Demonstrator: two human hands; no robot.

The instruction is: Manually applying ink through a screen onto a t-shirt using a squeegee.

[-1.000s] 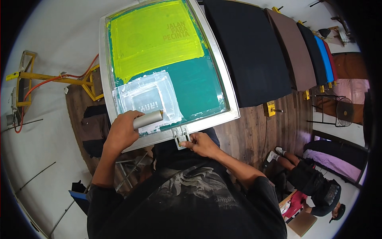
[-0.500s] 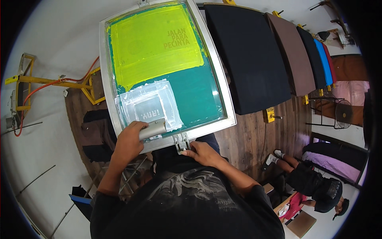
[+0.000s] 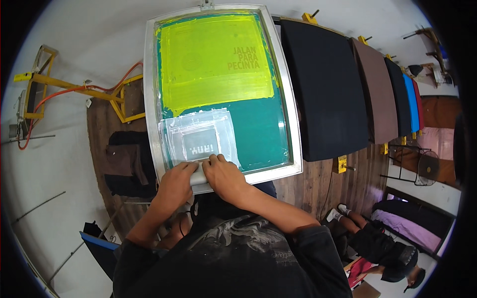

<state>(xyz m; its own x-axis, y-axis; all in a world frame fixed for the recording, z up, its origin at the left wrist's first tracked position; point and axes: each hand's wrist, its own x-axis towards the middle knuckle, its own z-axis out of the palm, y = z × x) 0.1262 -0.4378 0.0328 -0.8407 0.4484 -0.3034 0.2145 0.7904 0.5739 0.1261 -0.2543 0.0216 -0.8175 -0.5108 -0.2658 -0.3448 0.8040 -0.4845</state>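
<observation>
A screen-printing frame [image 3: 291, 119] with a pale metal rim lies in front of me. Its green mesh [image 3: 258, 129] carries a broad band of yellow-green ink [image 3: 213, 89] at the far part and a patch of white ink [image 3: 227, 130] at the near left. At the near edge of that patch, both hands are closed on a silvery squeegee [image 3: 198, 177]. My left hand [image 3: 174, 182] grips its left end and my right hand [image 3: 224, 178] its right end. Much of the squeegee is hidden under my fingers.
To the right stands a row of boards covered in black [image 3: 323, 89], brown [image 3: 373, 92], blue and red fabric, with yellow brackets [image 3: 342, 164]. Folded dark fabric [image 3: 128, 164] lies at the left, below a yellow metal stand [image 3: 84, 89] with an orange hose. Another person [image 3: 385, 243] bends at the lower right.
My right hand has left the metal clamp at the frame's near edge and taken hold of the squeegee beside my left hand. The whole scene has shifted slightly rightward and down in view.
</observation>
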